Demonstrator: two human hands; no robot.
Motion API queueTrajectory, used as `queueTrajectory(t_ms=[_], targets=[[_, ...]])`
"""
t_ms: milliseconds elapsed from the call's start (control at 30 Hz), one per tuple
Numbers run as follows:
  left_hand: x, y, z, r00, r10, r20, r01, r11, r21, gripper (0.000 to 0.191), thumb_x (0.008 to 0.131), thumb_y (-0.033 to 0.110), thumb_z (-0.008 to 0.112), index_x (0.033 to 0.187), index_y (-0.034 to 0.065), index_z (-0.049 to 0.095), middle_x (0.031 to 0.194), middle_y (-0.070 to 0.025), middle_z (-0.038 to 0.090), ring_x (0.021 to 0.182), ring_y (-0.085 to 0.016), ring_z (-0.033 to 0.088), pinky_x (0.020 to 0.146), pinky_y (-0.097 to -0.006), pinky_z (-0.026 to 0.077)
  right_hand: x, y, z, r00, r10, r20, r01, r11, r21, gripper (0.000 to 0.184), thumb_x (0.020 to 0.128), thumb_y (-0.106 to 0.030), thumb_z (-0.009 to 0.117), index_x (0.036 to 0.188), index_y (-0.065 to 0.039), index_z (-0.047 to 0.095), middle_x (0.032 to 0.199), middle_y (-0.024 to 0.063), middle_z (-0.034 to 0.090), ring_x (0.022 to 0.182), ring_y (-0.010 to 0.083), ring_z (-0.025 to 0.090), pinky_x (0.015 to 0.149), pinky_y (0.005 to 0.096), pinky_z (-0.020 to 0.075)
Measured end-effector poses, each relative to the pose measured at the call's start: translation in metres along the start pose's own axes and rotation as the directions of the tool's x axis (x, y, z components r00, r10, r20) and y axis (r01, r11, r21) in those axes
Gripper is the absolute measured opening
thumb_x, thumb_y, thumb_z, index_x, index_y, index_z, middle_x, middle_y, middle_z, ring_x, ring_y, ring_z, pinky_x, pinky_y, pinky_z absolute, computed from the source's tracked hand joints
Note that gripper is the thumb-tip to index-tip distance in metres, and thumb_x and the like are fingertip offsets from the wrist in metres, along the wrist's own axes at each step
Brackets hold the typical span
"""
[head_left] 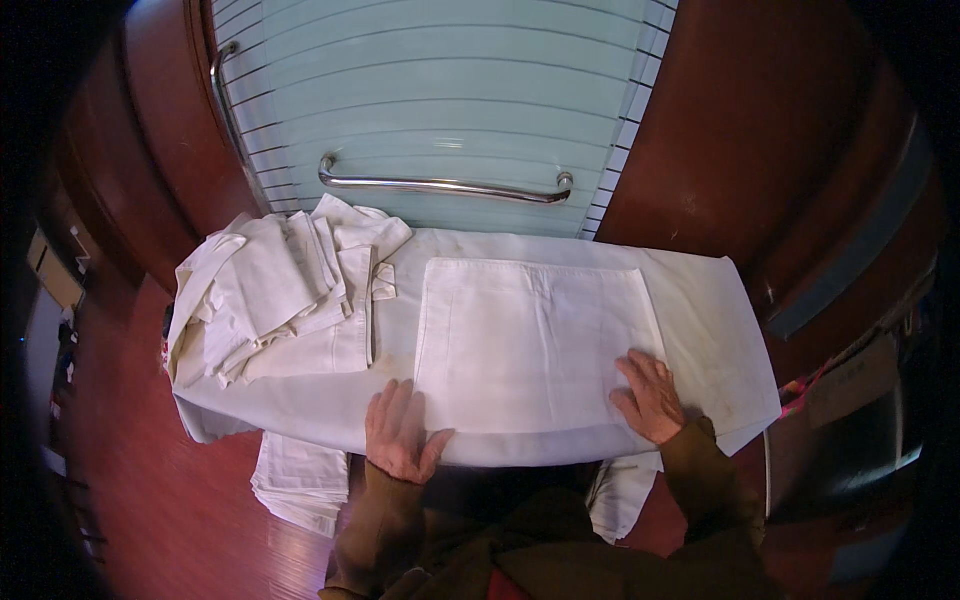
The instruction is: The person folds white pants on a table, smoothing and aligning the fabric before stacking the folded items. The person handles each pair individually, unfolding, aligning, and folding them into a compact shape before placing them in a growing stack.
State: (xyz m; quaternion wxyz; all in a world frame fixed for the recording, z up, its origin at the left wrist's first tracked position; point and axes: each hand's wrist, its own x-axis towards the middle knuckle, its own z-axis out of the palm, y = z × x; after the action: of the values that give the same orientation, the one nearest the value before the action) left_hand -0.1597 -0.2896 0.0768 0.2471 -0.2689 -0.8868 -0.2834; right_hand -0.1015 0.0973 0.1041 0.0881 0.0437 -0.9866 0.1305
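A white cloth (510, 352) with hemmed edges lies spread, mostly flat, on a table covered in white fabric (705, 330). Light creases run through its middle. My left hand (397, 435) rests palm down at the cloth's near left corner, thumb held away from the fingers. At the near right edge, my right hand (651, 397) touches the cloth with its fingers slightly bent and the thumb apart. Neither hand grips anything that I can see. A loose heap of white cloths (277, 292) lies on the left end of the table.
Beyond the table stands a frosted glass door (450, 90) with a metal bar handle (446, 185). Folded white cloths (304, 480) are stacked below the table's near left edge. More white cloth (622, 495) shows below, between my arms. Dark red panels (720, 127) flank the door.
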Motion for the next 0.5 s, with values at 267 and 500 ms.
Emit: queueTrajectory(t_ms=[267,500], targets=[[0.001,-0.002,-0.001,0.989,-0.137,-0.051,0.121,0.962,-0.245,0.04,0.079,0.021,0.074,0.11,-0.0023,0.065,0.12,-0.0201,0.062,0.121,-0.041,0.053,0.108,-0.0516,0.034,-0.013,-0.092,-0.024,0.977,-0.204,0.056,0.177,0.935,0.306,0.047,0.08,-0.014,0.072,0.123,-0.001,0.057,0.122,0.0196,0.056,0.112,0.0393,0.052,0.097,0.0466,0.0422],[-0.013,-0.006,-0.003,0.989,-0.103,-0.109,0.077,0.974,-0.214,0.029,0.077,0.01,0.071,0.104,-0.0003,0.067,0.119,-0.0179,0.063,0.12,-0.038,0.055,0.107,-0.0526,0.035,0.018,-0.158,0.009,0.922,-0.387,0.02,0.353,0.86,0.367,0.046,0.079,-0.01,0.071,0.122,-0.001,0.056,0.117,0.0168,0.054,0.107,0.0345,0.053,0.095,0.0448,0.042]])
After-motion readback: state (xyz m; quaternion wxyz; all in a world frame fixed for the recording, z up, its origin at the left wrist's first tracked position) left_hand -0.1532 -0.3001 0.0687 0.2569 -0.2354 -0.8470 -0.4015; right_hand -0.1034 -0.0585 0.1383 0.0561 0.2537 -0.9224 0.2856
